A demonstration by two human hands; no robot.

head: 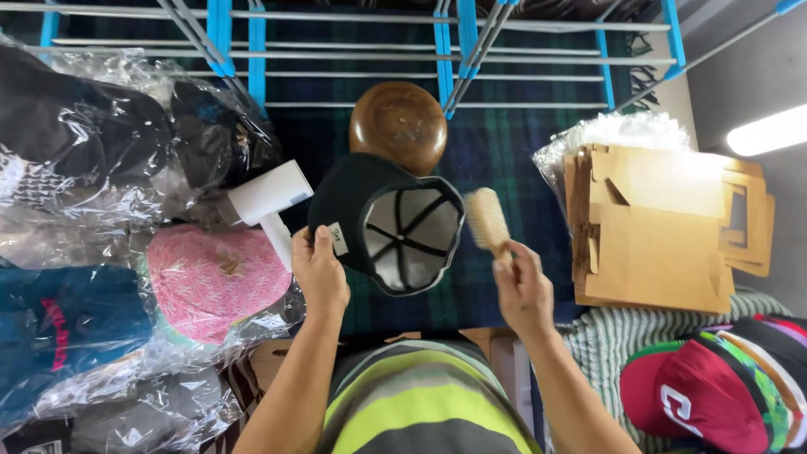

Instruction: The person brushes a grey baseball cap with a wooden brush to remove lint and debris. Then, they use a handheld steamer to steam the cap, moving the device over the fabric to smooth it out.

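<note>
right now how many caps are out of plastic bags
2 clearly: the black cap held in the left hand, and the red cap at lower right. More striped ones beside it may be partly hidden.

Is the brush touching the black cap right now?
Touching: the head view shows the brush bristles pressed against the rim of the black cap.

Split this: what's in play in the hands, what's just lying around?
In play:
- left hand holding black cap
- right hand holding wooden brush

Lying around:
- wooden dome
- white handheld device
- pink cap in plastic
- flat cardboard boxes
- red cap
</note>
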